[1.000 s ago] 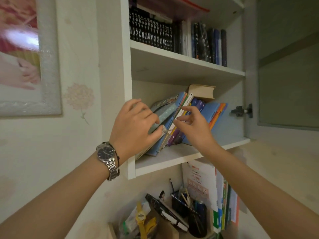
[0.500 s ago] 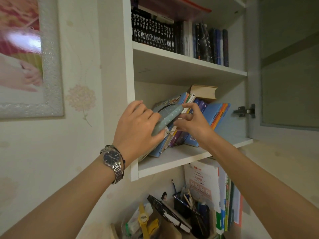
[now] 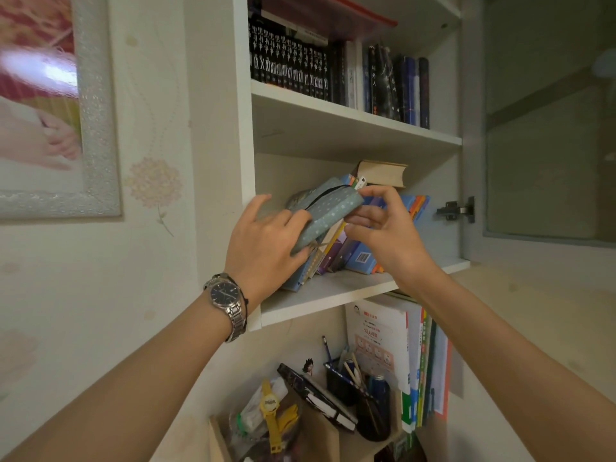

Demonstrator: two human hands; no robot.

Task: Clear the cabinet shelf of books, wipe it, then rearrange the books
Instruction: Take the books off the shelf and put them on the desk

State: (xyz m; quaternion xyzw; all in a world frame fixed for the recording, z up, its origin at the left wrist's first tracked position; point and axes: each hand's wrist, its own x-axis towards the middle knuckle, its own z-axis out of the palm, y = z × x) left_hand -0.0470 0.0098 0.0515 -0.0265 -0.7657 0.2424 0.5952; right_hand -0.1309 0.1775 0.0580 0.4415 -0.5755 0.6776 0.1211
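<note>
On the middle shelf (image 3: 333,288), leaning books (image 3: 353,251) tilt leftward, with one book (image 3: 383,173) lying flat on top of them. In front of these books is a zipped pouch (image 3: 328,213), the left hand (image 3: 263,241) at its left end and the right hand (image 3: 383,228) at its right. A row of upright books (image 3: 333,78) stands above the shelf, a pen cup (image 3: 340,378) below it.

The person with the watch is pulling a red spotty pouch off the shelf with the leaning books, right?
Almost. The head view shows the spotty pouch is pale blue-green, not red. The rest holds: the left hand, the one with the watch, and the right hand both hold it at the shelf with the leaning books.
</note>
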